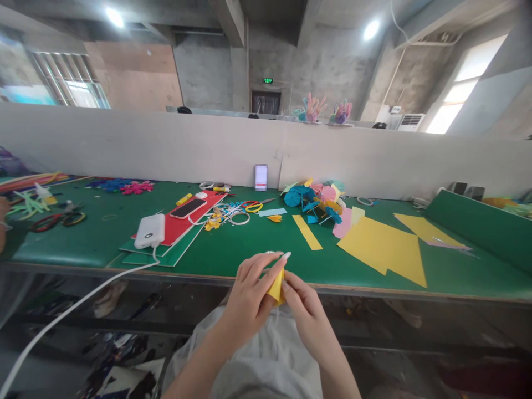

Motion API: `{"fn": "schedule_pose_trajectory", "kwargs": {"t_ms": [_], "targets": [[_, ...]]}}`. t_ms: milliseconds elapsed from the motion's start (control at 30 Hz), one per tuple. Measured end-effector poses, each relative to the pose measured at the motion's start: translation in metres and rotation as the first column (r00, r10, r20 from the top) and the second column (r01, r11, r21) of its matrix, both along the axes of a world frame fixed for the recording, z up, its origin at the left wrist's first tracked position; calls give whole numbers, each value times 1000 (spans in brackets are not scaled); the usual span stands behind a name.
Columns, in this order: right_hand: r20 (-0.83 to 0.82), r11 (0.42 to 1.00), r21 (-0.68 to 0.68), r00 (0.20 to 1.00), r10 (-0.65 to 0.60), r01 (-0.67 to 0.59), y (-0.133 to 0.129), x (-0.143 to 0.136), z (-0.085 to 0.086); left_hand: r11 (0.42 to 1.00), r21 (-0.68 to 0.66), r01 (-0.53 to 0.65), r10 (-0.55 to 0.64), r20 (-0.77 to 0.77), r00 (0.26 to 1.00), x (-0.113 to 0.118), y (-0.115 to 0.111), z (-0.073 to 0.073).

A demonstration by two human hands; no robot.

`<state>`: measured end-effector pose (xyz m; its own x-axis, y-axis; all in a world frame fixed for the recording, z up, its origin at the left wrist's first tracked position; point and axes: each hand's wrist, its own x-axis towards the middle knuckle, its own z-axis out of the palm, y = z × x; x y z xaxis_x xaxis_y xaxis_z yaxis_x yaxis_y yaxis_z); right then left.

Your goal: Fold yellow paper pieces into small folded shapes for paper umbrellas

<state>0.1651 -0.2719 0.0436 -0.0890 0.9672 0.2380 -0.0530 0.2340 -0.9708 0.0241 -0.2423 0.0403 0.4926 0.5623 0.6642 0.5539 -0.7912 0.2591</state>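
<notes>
A small piece of folded yellow paper (276, 287) is held between my two hands, just in front of the table's near edge. My left hand (254, 285) is closed over its left side, fingers bent across the top. From the right, my right hand (302, 299) pinches the paper between thumb and fingers. Part of the paper is hidden by my fingers. On the green table (241, 249) beyond lie a yellow paper strip (307, 233), a small fringed yellow piece (275, 219) and a large yellow sheet (382, 249).
Paper umbrellas (307, 197) are heaped at the back. Scissors (254, 206), a roll of tape (240, 218) and paper scraps lie left of them. A phone (188, 208) and a white power bank (150, 231) rest on red and green boards. A white cable (83, 296) hangs off the edge.
</notes>
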Motion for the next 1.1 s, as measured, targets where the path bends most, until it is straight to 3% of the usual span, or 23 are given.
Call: {"fn": "schedule_pose_trajectory", "kwargs": {"t_ms": [233,333,467,600,733,833,967,1100], "targets": [[71,1000,0,997,-6,6,1,5,1,1000,8,4,-4,-35,999,0,-2,3],[79,1000,16,997,8,-10,0,5,3,997,-65,41,-37,57,998,1,0,5],[85,1000,20,996,-23,21,-2,6,11,970,-167,174,-128,254,959,4,3,10],[38,999,41,999,-4,2,1,8,20,894,-320,312,-219,296,930,1,3,18],[76,996,84,997,-18,12,4,10,24,767,-498,405,-267,326,907,-12,-4,32],[109,993,109,992,-62,50,4,8,22,692,-597,405,-193,388,901,-18,-10,40],[108,990,132,992,-69,54,4,5,19,737,-633,237,2,353,936,-14,-13,40],[26,994,94,998,-51,49,3,4,19,732,-628,264,4,391,920,-8,-11,34]]}}
